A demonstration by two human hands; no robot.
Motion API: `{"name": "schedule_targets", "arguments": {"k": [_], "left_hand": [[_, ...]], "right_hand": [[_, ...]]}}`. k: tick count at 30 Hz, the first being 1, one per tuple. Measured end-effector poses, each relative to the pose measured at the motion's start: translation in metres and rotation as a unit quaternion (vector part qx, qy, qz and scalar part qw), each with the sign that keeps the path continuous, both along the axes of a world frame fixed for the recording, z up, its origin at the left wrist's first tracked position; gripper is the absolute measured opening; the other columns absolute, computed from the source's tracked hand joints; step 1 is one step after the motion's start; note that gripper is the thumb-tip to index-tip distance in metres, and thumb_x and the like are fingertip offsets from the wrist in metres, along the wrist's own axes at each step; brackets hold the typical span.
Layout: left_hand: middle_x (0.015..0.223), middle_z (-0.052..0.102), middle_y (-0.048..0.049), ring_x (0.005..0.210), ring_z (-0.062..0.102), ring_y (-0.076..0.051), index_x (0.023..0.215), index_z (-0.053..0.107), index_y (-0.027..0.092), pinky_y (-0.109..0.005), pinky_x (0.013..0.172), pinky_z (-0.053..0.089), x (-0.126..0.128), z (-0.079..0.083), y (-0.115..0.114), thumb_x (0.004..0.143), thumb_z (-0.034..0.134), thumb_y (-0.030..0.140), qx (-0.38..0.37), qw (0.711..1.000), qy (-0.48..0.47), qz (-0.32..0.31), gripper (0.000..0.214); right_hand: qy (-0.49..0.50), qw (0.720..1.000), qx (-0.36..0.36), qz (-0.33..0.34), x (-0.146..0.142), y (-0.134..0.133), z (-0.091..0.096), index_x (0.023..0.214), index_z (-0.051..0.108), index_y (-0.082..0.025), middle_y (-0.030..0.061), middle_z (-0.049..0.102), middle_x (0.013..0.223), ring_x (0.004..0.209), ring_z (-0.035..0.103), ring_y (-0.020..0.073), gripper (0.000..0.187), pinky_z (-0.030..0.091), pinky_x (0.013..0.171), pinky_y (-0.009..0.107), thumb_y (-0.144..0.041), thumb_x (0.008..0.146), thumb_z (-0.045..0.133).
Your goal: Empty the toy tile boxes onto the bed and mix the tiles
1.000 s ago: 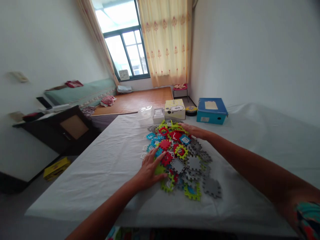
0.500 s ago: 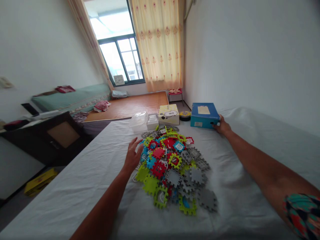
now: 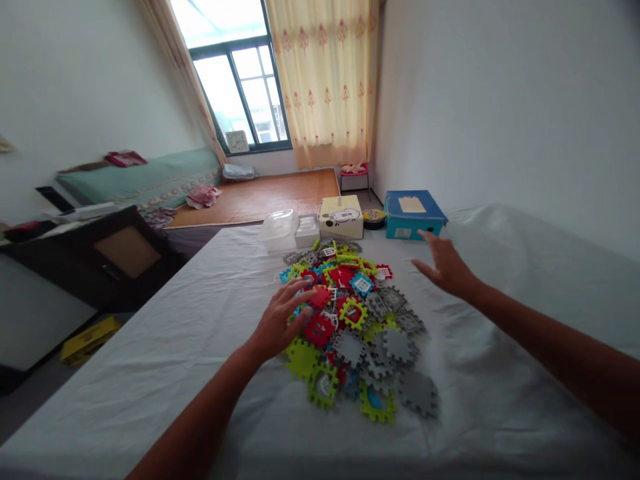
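Observation:
A heap of plastic interlocking building tiles [image 3: 353, 312] in red, lime green, blue and grey lies in the middle of the white-covered surface. My left hand [image 3: 283, 320] is over the heap's left side, fingers apart, beside a red tile [image 3: 320, 328]; whether it touches the tiles I cannot tell. In the air right of the heap is my right hand [image 3: 446, 268], thumb and fingers spread, with nothing in it. It is just in front of a blue cardboard box [image 3: 414, 212] with a lid, apart from the box.
Along the far edge stand a clear plastic container [image 3: 278, 229], a small white box [image 3: 307, 231], a pale yellow carton [image 3: 341, 217] and a round black-and-yellow tin [image 3: 374, 219]. A wooden bed [image 3: 280, 193] is beyond. A wall rises on the right.
My right hand has let go of the blue box and moved toward the heap. My left hand has shifted right, over the tiles. The camera view has tilted slightly down.

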State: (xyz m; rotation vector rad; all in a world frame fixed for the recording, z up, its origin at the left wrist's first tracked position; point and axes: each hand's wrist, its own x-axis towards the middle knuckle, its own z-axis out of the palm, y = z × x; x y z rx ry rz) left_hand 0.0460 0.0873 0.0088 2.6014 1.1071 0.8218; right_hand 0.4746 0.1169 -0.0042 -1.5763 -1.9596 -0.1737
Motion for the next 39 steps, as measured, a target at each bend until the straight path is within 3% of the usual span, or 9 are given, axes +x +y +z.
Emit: {"name": "schedule_targets", "arguments": {"k": [2,4,7,12,18,24,28,34,39], "left_hand": [[0.148,0.043,-0.0008,0.140,0.032,-0.025,0.134,0.052,0.035,-0.046,0.118,0.021,0.013,0.011,-0.032,0.092,0.048,0.044,0.019,0.991,0.090,-0.097,0.044],[0.150,0.040,-0.0002,0.141,0.030,-0.028,0.138,0.047,0.037,-0.049,0.119,0.014,0.024,0.014,-0.059,0.087,0.053,0.052,0.041,0.968,0.157,-0.191,0.053],[0.150,0.040,-0.0008,0.141,0.029,-0.027,0.139,0.045,0.036,-0.050,0.119,0.007,0.038,0.003,-0.082,0.085,0.051,0.060,0.089,0.936,0.198,-0.278,0.060],[0.147,0.043,-0.0028,0.141,0.028,-0.026,0.127,0.057,0.035,-0.050,0.118,0.006,0.047,-0.014,-0.075,0.088,0.054,0.051,0.147,0.941,0.208,-0.224,0.043],[0.133,0.057,-0.0018,0.133,0.040,-0.021,0.119,0.063,0.033,-0.045,0.116,0.017,0.046,0.002,-0.040,0.092,0.051,0.027,0.154,0.967,0.160,-0.126,0.030],[0.120,0.064,-0.0055,0.113,0.057,-0.021,0.108,0.069,0.026,-0.039,0.102,0.042,0.048,0.014,0.025,0.090,0.052,0.030,0.066,0.997,-0.001,0.026,0.025],[0.110,0.068,-0.0071,0.108,0.060,-0.021,0.103,0.071,0.021,-0.037,0.100,0.044,0.022,0.014,0.066,0.088,0.053,0.037,0.014,0.989,-0.112,0.092,0.029],[0.108,0.071,-0.0116,0.106,0.062,-0.028,0.104,0.071,0.014,-0.044,0.100,0.044,-0.044,-0.023,0.096,0.084,0.049,0.049,-0.077,0.954,-0.190,0.217,0.046],[0.123,0.066,-0.0105,0.118,0.057,-0.027,0.116,0.066,0.015,-0.043,0.107,0.039,-0.037,-0.047,0.091,0.085,0.045,0.059,-0.141,0.946,-0.239,0.165,0.058]], "right_hand": [[-0.058,0.985,-0.048,0.157,-0.033,-0.064,0.005,0.148,0.034,-0.028,0.0081,0.038,0.149,0.137,0.033,0.0299,0.063,0.029,0.112,0.048,-0.049,0.090,0.049],[-0.122,0.938,-0.131,0.298,-0.056,-0.116,0.005,0.147,0.035,-0.034,0.0036,0.034,0.153,0.141,0.026,0.0299,0.068,0.029,0.112,0.048,-0.054,0.086,0.055],[-0.154,0.899,-0.172,0.372,-0.074,-0.149,-0.006,0.149,0.032,-0.034,0.0046,0.025,0.157,0.144,0.016,0.0343,0.083,0.026,0.112,0.053,-0.064,0.077,0.062],[-0.124,0.919,-0.101,0.360,-0.084,-0.111,-0.023,0.147,0.035,-0.029,0.0095,0.025,0.157,0.142,0.022,0.0319,0.076,0.028,0.111,0.051,-0.054,0.081,0.063],[-0.027,0.931,0.001,0.363,-0.118,-0.053,-0.014,0.131,0.054,-0.024,0.0103,0.053,0.137,0.124,0.050,0.0218,0.039,0.041,0.105,0.040,-0.031,0.092,0.053],[0.094,0.970,-0.015,0.223,-0.148,0.003,0.006,0.131,0.054,-0.020,0.0101,0.064,0.123,0.110,0.060,0.0241,0.047,0.046,0.095,0.038,-0.037,0.088,0.059],[0.116,0.989,-0.020,0.090,-0.120,0.032,0.010,0.125,0.059,-0.018,0.0106,0.068,0.113,0.102,0.062,0.0241,0.043,0.045,0.092,0.036,-0.042,0.093,0.046],[0.095,0.980,-0.164,-0.057,-0.072,0.053,-0.034,0.126,0.058,-0.017,0.0161,0.059,0.130,0.124,0.051,0.0294,0.046,0.034,0.105,0.047,-0.043,0.096,0.036],[0.201,0.963,-0.169,0.057,-0.094,0.043,-0.047,0.126,0.058,-0.023,0.0100,0.060,0.130,0.125,0.051,0.0262,0.054,0.035,0.107,0.043,-0.058,0.093,0.033]]}}
